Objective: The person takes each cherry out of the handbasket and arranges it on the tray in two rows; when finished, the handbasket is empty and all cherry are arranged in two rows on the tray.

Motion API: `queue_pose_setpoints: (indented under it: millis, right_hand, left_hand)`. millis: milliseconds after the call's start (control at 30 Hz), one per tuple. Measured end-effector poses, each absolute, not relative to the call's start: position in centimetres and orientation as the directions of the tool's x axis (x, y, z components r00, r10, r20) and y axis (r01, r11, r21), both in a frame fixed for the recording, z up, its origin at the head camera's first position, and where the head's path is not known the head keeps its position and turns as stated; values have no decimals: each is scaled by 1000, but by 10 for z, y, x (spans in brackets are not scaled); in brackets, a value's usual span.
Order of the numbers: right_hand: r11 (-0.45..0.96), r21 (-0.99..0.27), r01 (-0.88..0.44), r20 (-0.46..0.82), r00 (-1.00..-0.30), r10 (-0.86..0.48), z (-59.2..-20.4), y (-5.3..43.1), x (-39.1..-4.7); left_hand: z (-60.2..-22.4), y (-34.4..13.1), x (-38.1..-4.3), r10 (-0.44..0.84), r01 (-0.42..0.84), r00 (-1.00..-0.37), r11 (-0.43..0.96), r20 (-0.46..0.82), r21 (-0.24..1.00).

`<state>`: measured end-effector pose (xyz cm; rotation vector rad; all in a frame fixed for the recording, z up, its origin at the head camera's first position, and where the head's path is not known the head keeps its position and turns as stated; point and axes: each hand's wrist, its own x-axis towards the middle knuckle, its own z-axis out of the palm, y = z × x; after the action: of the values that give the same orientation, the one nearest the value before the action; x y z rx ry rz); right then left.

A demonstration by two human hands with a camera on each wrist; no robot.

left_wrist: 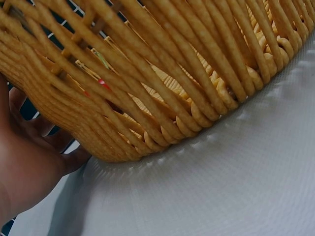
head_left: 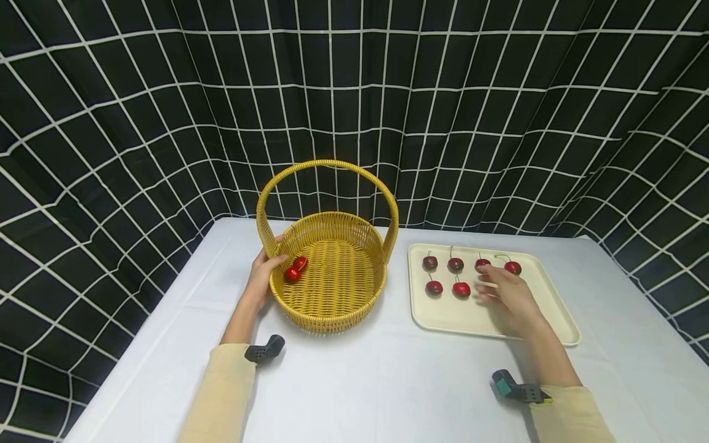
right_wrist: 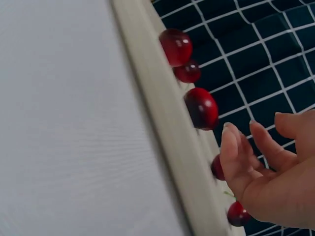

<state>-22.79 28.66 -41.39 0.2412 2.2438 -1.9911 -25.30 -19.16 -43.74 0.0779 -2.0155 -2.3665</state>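
A yellow wicker basket (head_left: 332,320) with a tall arched handle stands on the table, with two red cherries (head_left: 293,274) lying inside at its left. My left hand (head_left: 260,277) holds the basket's left side, the thumb over the rim and the other fingers outside. Seen low in the left wrist view, that hand (left_wrist: 34,167) lies against the woven wall. Over a cream tray (head_left: 448,320) hovers my right hand (head_left: 512,295), fingers spread and loosely bent, nothing held. Nearest it are a dark cherry (head_left: 482,264) and a red cherry (head_left: 461,289); whether it touches one I cannot tell.
Several stemmed cherries, among them one at the far right (head_left: 512,267) and one at the front left (head_left: 434,287), lie on the tray. A white cloth (head_left: 376,381) covers the table. Behind hangs a black curtain (head_left: 343,104) with a white grid.
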Motion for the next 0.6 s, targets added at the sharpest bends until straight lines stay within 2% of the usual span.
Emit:
queue_pose_setpoints:
  millis: [267,600]
  right_hand:
    - [-136,-967,216,-206,-975,-81,-402,291,-227]
    - [-240,-948,208,-172,-971,-165,-390,282,-223]
  left_hand:
    - [-433,-192,-251,-46,-32,-998,-160,-40,987]
    - [-413,-187,-237,-29,-30,-999,-130,-34,991]
